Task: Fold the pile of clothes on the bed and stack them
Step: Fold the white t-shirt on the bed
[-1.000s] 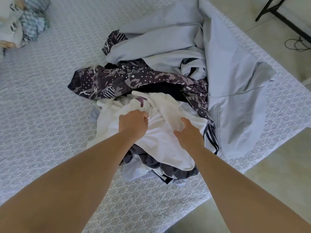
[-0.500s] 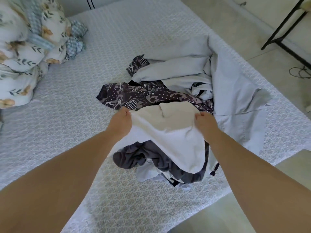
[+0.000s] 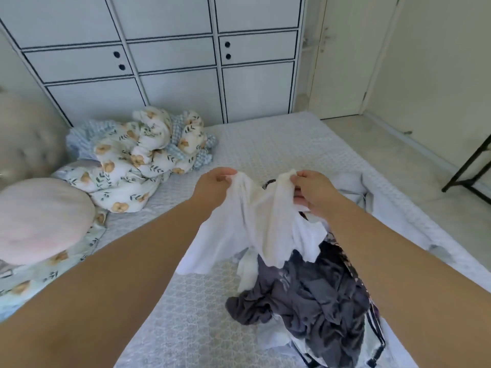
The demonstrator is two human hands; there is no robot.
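White cotton garment (image 3: 255, 221) now lifted off clothes pile (image 3: 313, 296), pinched by left hand (image 3: 215, 185) & right hand (image 3: 313, 189); folding not yet begun.

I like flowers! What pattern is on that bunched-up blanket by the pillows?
Tan flowers with dark green leaves on white; the blanket shows best in the head view.

A white garment (image 3: 255, 221) hangs above a dark grey one (image 3: 305, 296). At ten o'clock, the duvet (image 3: 138, 160) is white with tan flowers and blue check.
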